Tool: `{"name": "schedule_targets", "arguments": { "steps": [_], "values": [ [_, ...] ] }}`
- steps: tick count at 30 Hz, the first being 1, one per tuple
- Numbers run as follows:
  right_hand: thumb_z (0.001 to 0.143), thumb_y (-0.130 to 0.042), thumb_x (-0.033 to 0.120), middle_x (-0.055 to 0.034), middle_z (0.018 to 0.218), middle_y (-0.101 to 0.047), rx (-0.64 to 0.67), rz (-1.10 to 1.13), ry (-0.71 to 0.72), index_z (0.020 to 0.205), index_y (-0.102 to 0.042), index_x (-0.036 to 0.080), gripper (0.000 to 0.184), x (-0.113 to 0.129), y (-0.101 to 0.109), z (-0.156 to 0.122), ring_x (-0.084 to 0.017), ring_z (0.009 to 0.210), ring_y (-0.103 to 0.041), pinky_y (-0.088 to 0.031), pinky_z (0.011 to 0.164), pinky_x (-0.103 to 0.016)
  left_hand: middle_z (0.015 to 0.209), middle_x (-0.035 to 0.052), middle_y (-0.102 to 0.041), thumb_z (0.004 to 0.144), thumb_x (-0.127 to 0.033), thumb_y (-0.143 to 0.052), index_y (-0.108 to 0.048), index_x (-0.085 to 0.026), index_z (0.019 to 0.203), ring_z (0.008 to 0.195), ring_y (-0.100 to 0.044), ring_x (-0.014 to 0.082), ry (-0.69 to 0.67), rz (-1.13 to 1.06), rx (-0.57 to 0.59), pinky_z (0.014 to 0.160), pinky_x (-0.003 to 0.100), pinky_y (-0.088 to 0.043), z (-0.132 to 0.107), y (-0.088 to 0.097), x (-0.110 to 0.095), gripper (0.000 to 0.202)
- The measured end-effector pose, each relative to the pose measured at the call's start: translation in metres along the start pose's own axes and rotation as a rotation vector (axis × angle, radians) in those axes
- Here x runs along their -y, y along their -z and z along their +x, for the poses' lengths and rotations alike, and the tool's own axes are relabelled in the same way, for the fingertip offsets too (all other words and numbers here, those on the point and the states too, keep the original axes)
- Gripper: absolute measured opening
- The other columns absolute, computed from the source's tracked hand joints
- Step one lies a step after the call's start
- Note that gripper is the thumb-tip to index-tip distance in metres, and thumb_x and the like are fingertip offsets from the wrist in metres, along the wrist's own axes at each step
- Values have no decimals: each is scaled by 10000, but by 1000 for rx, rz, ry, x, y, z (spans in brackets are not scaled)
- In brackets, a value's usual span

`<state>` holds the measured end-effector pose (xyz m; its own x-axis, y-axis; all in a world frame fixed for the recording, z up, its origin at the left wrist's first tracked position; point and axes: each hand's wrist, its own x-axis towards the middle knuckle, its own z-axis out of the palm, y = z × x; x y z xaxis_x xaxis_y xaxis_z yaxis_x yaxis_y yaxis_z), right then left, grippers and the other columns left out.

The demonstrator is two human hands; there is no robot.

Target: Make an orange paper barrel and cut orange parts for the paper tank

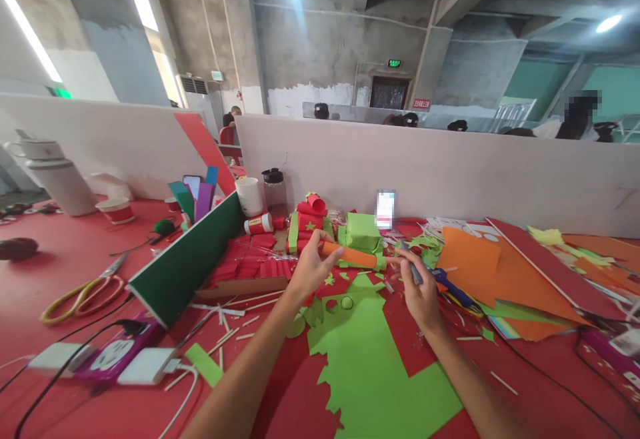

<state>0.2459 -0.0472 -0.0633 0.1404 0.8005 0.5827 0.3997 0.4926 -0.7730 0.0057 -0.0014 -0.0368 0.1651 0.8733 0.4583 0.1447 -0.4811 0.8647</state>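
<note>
Head view: left hand (316,260) pinched the orange tube (354,256) between thumb and fingers, right hand (420,292) gripped a grey tool (413,268), fingertips just off the tube's green end (381,263); tube looked light, smooth, probably crushable, best held gently beside the left thumb.

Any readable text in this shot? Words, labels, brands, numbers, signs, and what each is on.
None reads with certainty.
Green lit sign above the far doorway: marks too small to read.
Red wall sign with white characters: too small and blurred to quote.
Paper cup lying on its side: marks on its red band, too small to read.
Phone screen against the partition: pixelated, unreadable.
</note>
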Motion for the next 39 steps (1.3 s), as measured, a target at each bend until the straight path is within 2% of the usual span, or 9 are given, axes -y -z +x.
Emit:
{"name": "schedule_targets", "arguments": {
  "steps": [3, 9, 14, 18, 23, 26, 29, 34, 39],
  "values": [
    [961, -501, 391, -95, 1123, -677, 88, -222, 210, 1199, -617, 255, 298, 0, 0, 1, -278, 1081, -600, -471, 935, -421, 840, -12, -537, 871, -403, -597, -447, -206, 965, 718, -542, 133, -48, 144, 48, 639, 236, -437, -8, -11, 3, 265],
    [854, -674, 199, -65, 1090, -686, 292, -504, 363, 1199, -596, 265, 360, -4, -19, 2, -284, 1048, -575, -425, 925, -430, 902, 28, -580, 866, -373, -601, -488, -207, 967, 808, -563, 186, -177, 391, 187, 727, 296, -455, -19, -27, 4, 225],
    [815, -704, 138, -49, 989, -712, 340, -643, 403, 1120, -613, 240, 334, -2, -23, 11, -258, 960, -596, -385, 919, -404, 1069, 76, -609, 903, -383, -549, -466, -216, 1104, 958, -607, 218, -180, 409, 176, 806, 318, -468, -15, -12, -1, 274],
    [818, -690, 119, -63, 938, -718, 462, -816, 427, 1076, -631, 225, 285, -1, -23, 17, -267, 938, -597, -360, 906, -411, 849, 35, -635, 939, -287, -445, -497, -215, 941, 736, -609, 188, -118, 597, 288, 672, 279, -427, -9, 2, 0, 88],
    [822, -683, 116, -90, 967, -717, 496, -870, 437, 1120, -625, 230, 324, 0, -36, 19, -284, 976, -594, -347, 919, -429, 858, 39, -653, 847, -126, -459, -536, -213, 885, 701, -597, 176, -116, 771, 409, 594, 248, -350, -11, 4, 6, 122],
    [785, -736, 132, -83, 973, -715, 442, -740, 386, 1057, -635, 232, 307, 2, -37, 20, -284, 955, -601, -374, 895, -425, 847, 32, -652, 751, -45, -482, -557, -205, 849, 710, -600, 169, -99, 789, 526, 591, 239, -347, -14, 1, 9, 202],
    [856, -677, 204, -52, 864, -705, 310, -418, 217, 882, -633, 215, 53, 3, -25, 21, -233, 828, -621, -433, 801, -368, 842, 40, -650, 779, -84, -499, -567, -199, 826, 696, -596, 172, -82, 795, 573, 592, 247, -356, -15, -1, 12, 142],
    [797, -748, 346, -2, 686, -656, 161, 312, -89, 759, -621, 217, 184, -5, 2, 23, -179, 657, -611, -458, 624, -284, 867, 65, -668, 845, -147, -494, -578, -206, 852, 729, -609, 196, -108, 792, 569, 597, 263, -358, -16, -5, 18, 103],
    [720, -816, 422, 29, 590, -607, 80, 843, -234, 724, -623, 221, 278, -9, 5, 24, -119, 548, -514, -388, 535, -240, 791, 50, -672, 885, -200, -492, -595, -208, 830, 673, -603, 183, -123, 770, 576, 577, 254, -345, -15, -10, 12, 117]
  ]
}}
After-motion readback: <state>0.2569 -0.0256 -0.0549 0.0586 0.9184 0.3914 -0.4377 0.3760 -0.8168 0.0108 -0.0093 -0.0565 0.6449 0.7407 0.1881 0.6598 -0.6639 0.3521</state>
